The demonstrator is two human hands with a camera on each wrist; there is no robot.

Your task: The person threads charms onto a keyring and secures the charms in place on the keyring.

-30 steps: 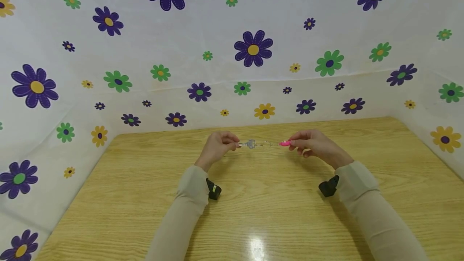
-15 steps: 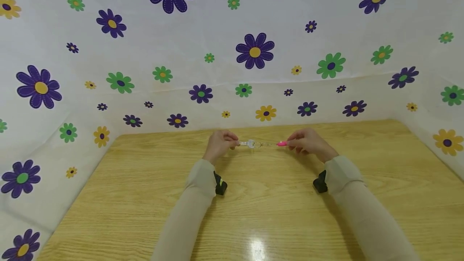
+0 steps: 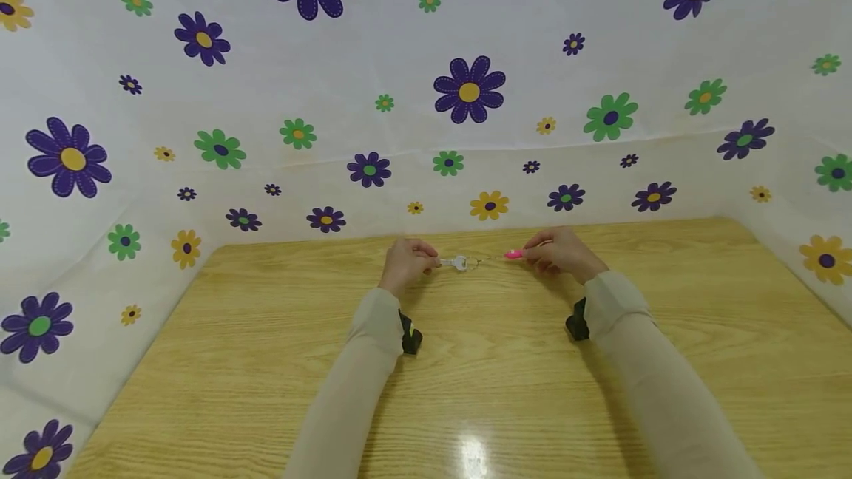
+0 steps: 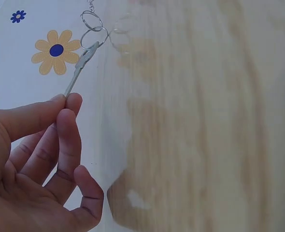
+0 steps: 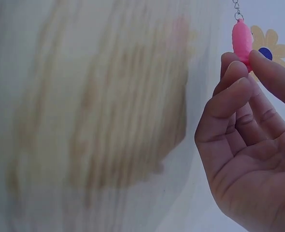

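Note:
Between thumb and fingertip, my left hand (image 3: 403, 265) pinches the blade end of a silver key (image 4: 84, 63). The key's bow hangs on linked metal rings (image 4: 92, 21), from which a thin chain (image 3: 491, 258) stretches across to the right. At the chain's other end is a small pink charm (image 5: 242, 39), its lower end pinched by my right hand (image 3: 560, 251). Key, rings, chain and charm form a nearly level line between the two hands, above the back part of the table. My fingertips hide the tip of the key and the charm's end.
The wood-grain table (image 3: 466, 375) is glossy and mirrors the hands. White cloth (image 3: 399, 35) printed with flowers rises behind the table and along both sides. A black wrist camera (image 3: 410, 333) sits on the left cuff, another black camera (image 3: 577, 321) on the right.
The right hand has moved left and slightly up with the charm, bringing it closer to the key. The left hand has stayed nearly in place; its forearm has shifted slightly right.

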